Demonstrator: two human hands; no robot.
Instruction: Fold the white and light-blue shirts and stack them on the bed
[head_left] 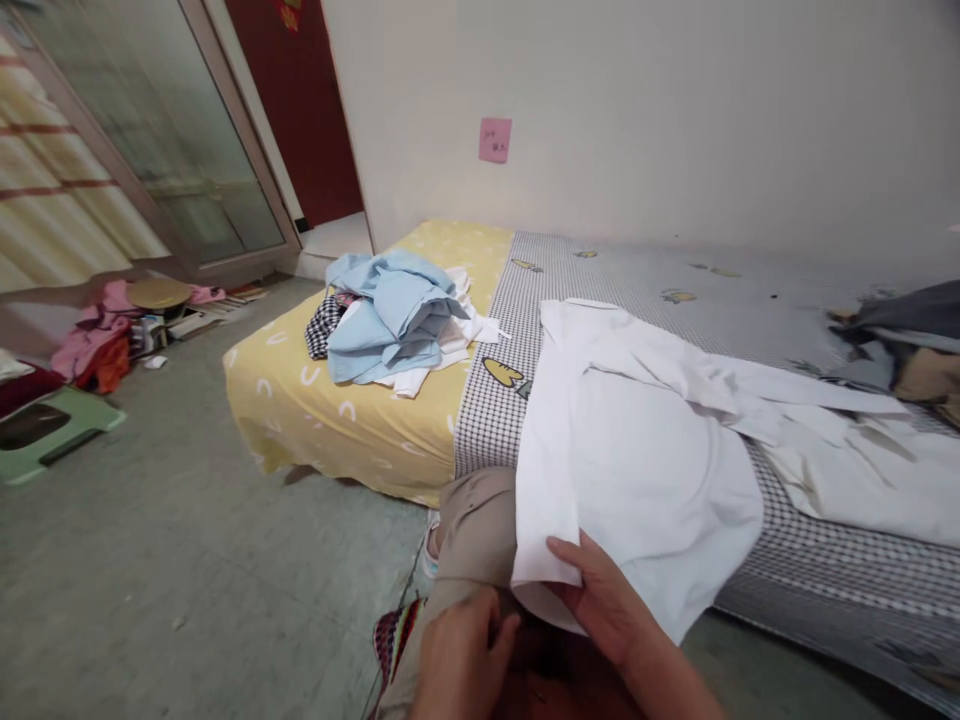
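A white shirt [652, 450] lies spread over the checkered part of the bed, its near end hanging over the edge beside my knee. My right hand [600, 590] pinches the lower left corner of the shirt, thumb on top and fingers beneath the cloth. My left hand [469, 640] is held over my leg, left of the shirt and apart from it, with its fingers curled; whether anything is in it cannot be made out.
A heap of light blue clothes [397, 310] rests on the yellow sheet [300, 400]. More white cloth [885, 465] and dark clothes [915, 320] lie at the right. A green stool [67, 430] and pink clothes [94, 335] are on the floor at left.
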